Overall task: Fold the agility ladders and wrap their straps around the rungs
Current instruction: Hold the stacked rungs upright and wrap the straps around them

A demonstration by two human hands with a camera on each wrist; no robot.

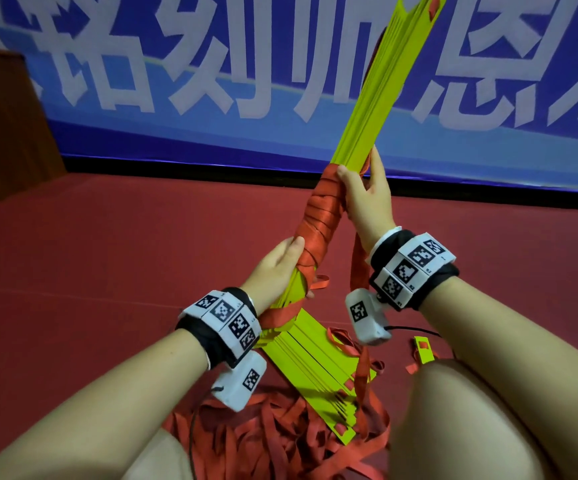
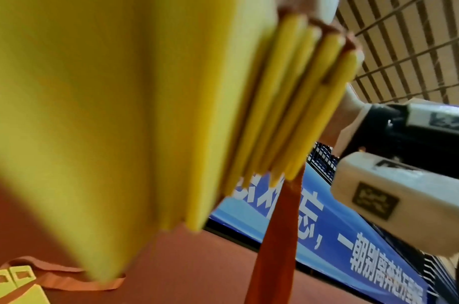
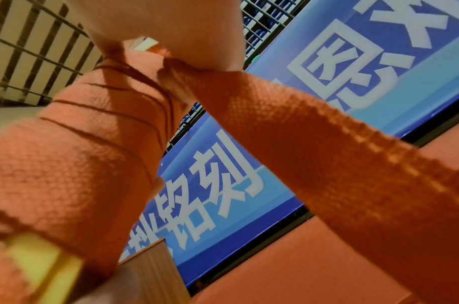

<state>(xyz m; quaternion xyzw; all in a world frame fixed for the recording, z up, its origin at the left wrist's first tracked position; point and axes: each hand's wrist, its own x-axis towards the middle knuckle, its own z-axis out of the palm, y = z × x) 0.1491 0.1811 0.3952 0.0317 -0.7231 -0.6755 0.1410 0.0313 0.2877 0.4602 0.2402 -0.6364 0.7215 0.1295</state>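
A stack of yellow-green ladder rungs (image 1: 377,95) stands tilted up and to the right, its lower middle bound in red strap windings (image 1: 318,216). My left hand (image 1: 277,268) grips the stack near its lower end, just below the windings. My right hand (image 1: 367,192) grips the stack at the top of the windings and holds the loose red strap (image 1: 358,268), which hangs down past my wrist. The left wrist view shows the rung edges (image 2: 296,107) close up with the strap (image 2: 277,236) hanging. In the right wrist view the windings (image 3: 75,148) and the taut strap (image 3: 327,148) fill the picture.
A second folded rung stack (image 1: 318,372) lies on the red floor (image 1: 107,254) between my knees, on a heap of loose red strap (image 1: 263,438). A single rung piece (image 1: 423,348) lies at the right. A blue banner (image 1: 211,81) and a wooden box (image 1: 3,126) stand behind.
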